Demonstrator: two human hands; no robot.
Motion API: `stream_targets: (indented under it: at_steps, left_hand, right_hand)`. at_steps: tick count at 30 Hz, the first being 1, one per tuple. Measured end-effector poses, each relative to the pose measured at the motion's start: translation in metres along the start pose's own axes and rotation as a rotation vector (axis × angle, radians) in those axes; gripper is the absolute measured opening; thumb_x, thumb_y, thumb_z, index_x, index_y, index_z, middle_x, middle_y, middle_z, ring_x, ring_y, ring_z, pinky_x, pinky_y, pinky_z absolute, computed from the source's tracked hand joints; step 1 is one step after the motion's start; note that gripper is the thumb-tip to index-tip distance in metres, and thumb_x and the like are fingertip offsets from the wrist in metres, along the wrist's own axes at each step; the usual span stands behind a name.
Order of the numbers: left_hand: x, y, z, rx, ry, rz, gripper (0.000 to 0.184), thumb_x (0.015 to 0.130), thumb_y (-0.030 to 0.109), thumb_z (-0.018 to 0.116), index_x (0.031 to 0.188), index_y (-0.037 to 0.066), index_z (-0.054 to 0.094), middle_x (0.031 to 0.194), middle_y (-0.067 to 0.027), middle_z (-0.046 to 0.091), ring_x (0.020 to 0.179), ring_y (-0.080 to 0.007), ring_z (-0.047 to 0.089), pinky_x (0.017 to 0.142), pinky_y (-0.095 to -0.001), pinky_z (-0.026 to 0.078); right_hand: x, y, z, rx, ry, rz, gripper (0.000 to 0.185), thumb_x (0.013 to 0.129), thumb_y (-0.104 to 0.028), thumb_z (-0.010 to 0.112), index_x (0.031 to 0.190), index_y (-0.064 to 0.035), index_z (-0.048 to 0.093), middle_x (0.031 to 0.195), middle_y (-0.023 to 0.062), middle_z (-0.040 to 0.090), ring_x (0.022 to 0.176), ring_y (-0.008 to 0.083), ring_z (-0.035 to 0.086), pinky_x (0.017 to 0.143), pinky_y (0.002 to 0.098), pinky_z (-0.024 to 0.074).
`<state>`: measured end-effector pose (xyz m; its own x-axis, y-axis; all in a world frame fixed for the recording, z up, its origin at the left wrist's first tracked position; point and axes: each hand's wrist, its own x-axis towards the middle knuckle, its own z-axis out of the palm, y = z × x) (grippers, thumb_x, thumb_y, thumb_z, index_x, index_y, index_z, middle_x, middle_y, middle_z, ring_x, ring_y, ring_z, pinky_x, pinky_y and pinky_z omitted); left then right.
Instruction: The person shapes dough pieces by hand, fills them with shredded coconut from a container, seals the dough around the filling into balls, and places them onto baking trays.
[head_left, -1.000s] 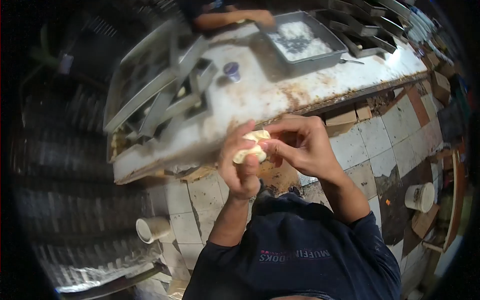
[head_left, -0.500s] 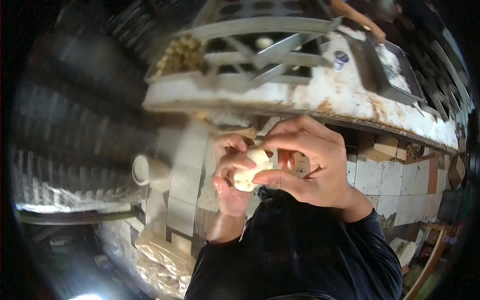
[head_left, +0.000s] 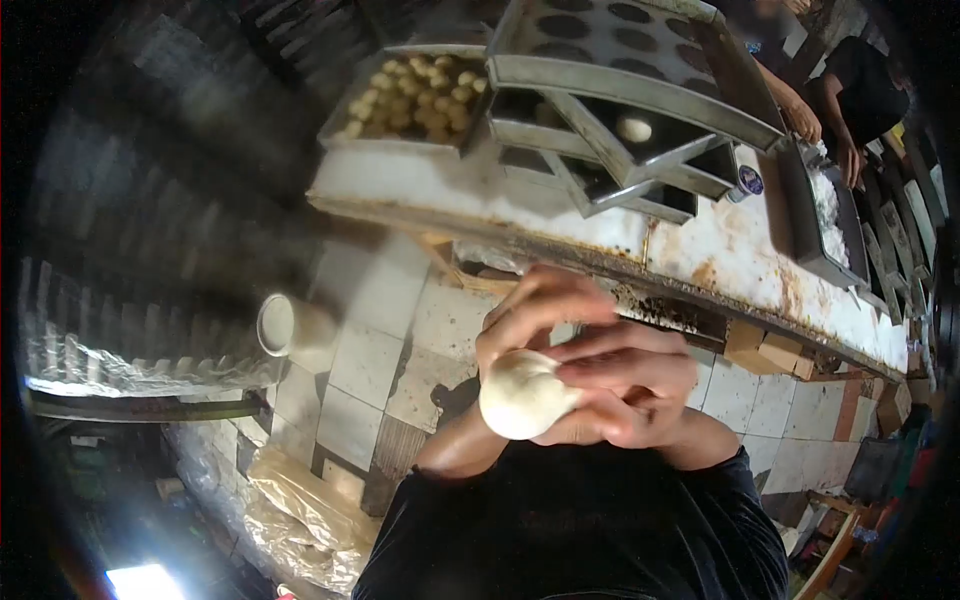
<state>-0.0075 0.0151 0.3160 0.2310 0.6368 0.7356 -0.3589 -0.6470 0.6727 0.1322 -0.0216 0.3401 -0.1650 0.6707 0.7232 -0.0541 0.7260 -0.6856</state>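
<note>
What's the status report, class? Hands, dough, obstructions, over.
Left hand and right hand: both on dough ball. Ball: smooth, rounded, partly hidden. Obstructions: none seen at the hands; stacked metal trays sit beyond, on worktable.

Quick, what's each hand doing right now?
Left hand: curled against the pale dough ball; partly hidden, so its exact grip can't be told.
Right hand: closed, fingers and thumb holding the dough ball's side.
</note>
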Motion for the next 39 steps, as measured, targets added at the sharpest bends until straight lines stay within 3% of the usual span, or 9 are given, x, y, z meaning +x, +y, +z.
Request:
stream_targets:
  at_steps: [2,8,10,12,14,23,30,36,39]
  left_hand:
    - [0.033,-0.015,-0.001,0.165,-0.025,0.269,0.032,0.072,0.027,0.086,0.086,0.006,0.067,0.077,-0.0051,0.062,0.075,-0.0190,0.058,0.067,-0.0332,0.048]
    - [0.062,-0.069,0.014,0.955,-0.084,-0.044,0.021,0.081,0.012,0.076,0.075,0.005,0.058,0.061,-0.0065,0.054,0.057,-0.0168,0.052,0.055,-0.0307,0.045]
    - [0.068,-0.100,0.034,0.119,0.033,-0.476,0.017,0.081,0.012,0.070,0.087,0.002,0.058,0.080,-0.0081,0.063,0.074,-0.0172,0.061,0.062,-0.0307,0.048]
    - [0.087,-0.117,0.047,0.274,-0.037,-0.312,0.021,0.085,0.015,0.068,0.097,0.002,0.056,0.088,-0.0093,0.063,0.081,-0.0173,0.061,0.068,-0.0315,0.049]
    - [0.104,-0.131,0.059,0.586,-0.168,-0.021,0.032,0.093,0.021,0.062,0.116,0.002,0.051,0.103,-0.0115,0.061,0.095,-0.0173,0.062,0.081,-0.0332,0.053]
    - [0.159,-0.108,0.042,0.125,-0.096,-0.455,0.047,0.085,0.009,0.073,0.128,0.005,0.056,0.074,0.0013,0.050,0.059,-0.0047,0.048,0.051,-0.0210,0.040]
    - [0.133,-0.096,-0.034,0.173,-0.012,-0.229,0.033,0.075,0.005,0.081,0.104,0.007,0.065,0.071,-0.0001,0.055,0.062,-0.0096,0.052,0.055,-0.0243,0.041]
    - [0.071,-0.149,-0.141,0.352,-0.852,-0.781,0.036,0.089,0.028,0.071,0.115,0.005,0.060,0.084,-0.0059,0.061,0.073,-0.0161,0.058,0.069,-0.0332,0.051]
    - [0.060,-0.180,-0.211,0.481,-0.442,-0.894,0.032,0.088,0.025,0.070,0.114,0.008,0.066,0.099,-0.0099,0.068,0.094,-0.0172,0.064,0.081,-0.0347,0.052]
  right_hand:
    - [0.008,0.011,-0.027,-0.045,-0.201,0.169,0.007,0.084,-0.004,0.066,0.088,0.0004,0.070,0.093,0.0187,0.068,0.076,0.0254,0.068,0.064,0.0325,0.0536]
    - [0.063,0.017,-0.102,-0.524,-0.102,-0.143,0.025,0.093,-0.017,0.058,0.102,0.0041,0.067,0.115,0.0247,0.061,0.097,0.0367,0.064,0.084,0.0435,0.0526]
    - [0.086,0.033,-0.118,-0.592,-0.327,-0.413,0.030,0.090,-0.017,0.059,0.111,0.0053,0.062,0.124,0.0277,0.053,0.102,0.0407,0.061,0.086,0.0476,0.0519]
    - [0.098,0.050,-0.132,-0.797,-0.410,-0.525,0.036,0.085,-0.015,0.065,0.113,0.0048,0.059,0.121,0.0269,0.054,0.102,0.0400,0.060,0.085,0.0470,0.0520]
    - [0.115,0.063,-0.162,-0.677,-0.470,-0.438,0.036,0.082,-0.015,0.067,0.112,0.0027,0.057,0.119,0.0233,0.055,0.096,0.0378,0.062,0.077,0.0407,0.0546]
    - [0.268,0.192,-0.261,-0.750,-0.183,-0.039,0.026,0.102,-0.021,0.044,0.103,-0.0010,0.061,0.088,0.0141,0.065,0.075,0.0296,0.064,0.069,0.0380,0.0489]
    - [0.258,0.244,-0.286,-0.911,-0.836,0.538,0.067,0.098,-0.048,0.047,0.144,-0.0026,0.033,0.148,0.0241,0.034,0.137,0.0428,0.032,0.111,0.0445,0.0321]
    - [0.260,0.114,-0.213,-0.979,-0.557,0.235,0.052,0.088,-0.020,0.060,0.137,-0.0040,0.048,0.135,0.0211,0.051,0.120,0.0408,0.053,0.103,0.0460,0.0413]
    - [0.233,0.082,-0.168,-0.863,-0.659,0.127,0.036,0.084,-0.020,0.065,0.116,-0.0031,0.064,0.112,0.0168,0.063,0.095,0.0331,0.065,0.082,0.0428,0.0523]
